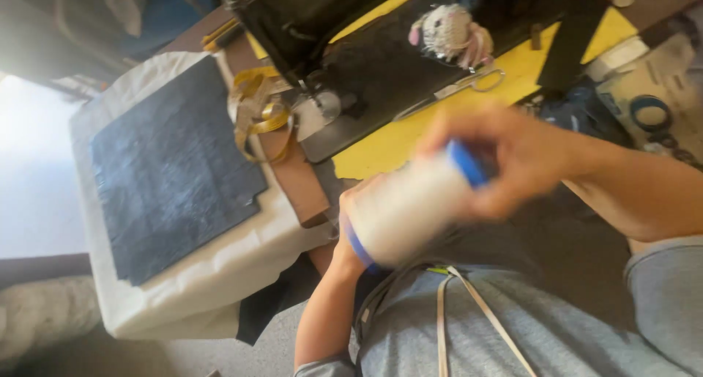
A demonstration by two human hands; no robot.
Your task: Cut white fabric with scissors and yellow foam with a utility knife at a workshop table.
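1. The work in hand, as a judgement from the pose, is handling a large spool of white thread point(410, 208) with blue end flanges. It sits between both hands, close to the body and above the lap, tilted so that one blue end points up and to the right.
2. To do this step well, support the lower flange from below and keep the upper grip light — a squeeze on the wound thread could loosen the outer turns. Motion blur on the spool suggests fast movement; a slower turn would likely give better control.
3. Left hand point(350, 223): it is cupped against the lower blue end of the spool, grasping it from beneath. The forearm rises from the lower frame, bent at the elbow; the fingers are mostly hidden behind the spool.
4. Right hand point(505, 157): it closes over the upper blue end, fingers curled round the rim and thumb beneath. The forearm enters from the right edge, roughly level.
5. Below the spool lies a grey shirt point(512, 326) with a pale strap across it.
6. Farther out, to the left, a dark grey fabric panel point(172, 172) lies flat on white cloth.
7. Beyond it, a yellow measuring tape point(260, 113) lies coiled beside a black sewing machine point(307, 25).
8. Farthest — scissors point(469, 84) and a small knitted toy point(450, 32) rest on the black and yellow work surface point(388, 142).
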